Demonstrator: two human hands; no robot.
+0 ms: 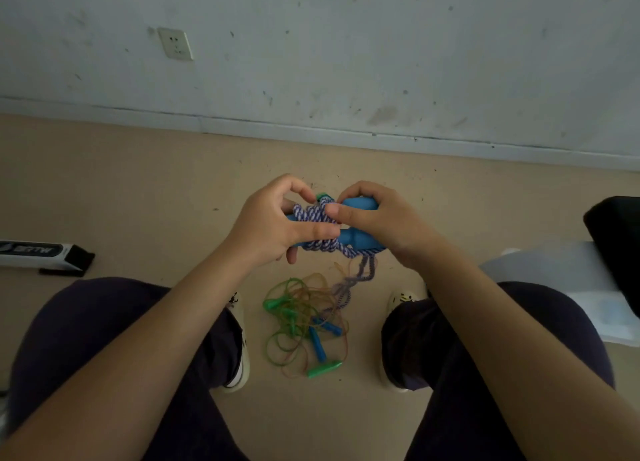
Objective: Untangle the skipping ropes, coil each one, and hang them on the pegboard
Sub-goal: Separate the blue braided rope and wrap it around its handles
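Scuffed white wall (346, 45) w/ socket (175, 44); beige floor (138, 183).

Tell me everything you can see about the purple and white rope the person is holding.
The purple and white rope looks like twisted cord with a striped pattern. It is wound in several turns around two blue handles held side by side in the air above the floor. The left hand and the right hand both pinch it at the wraps. A loose length hangs down from the bundle toward the tangled pile of thin green and orange ropes on the floor between the feet.
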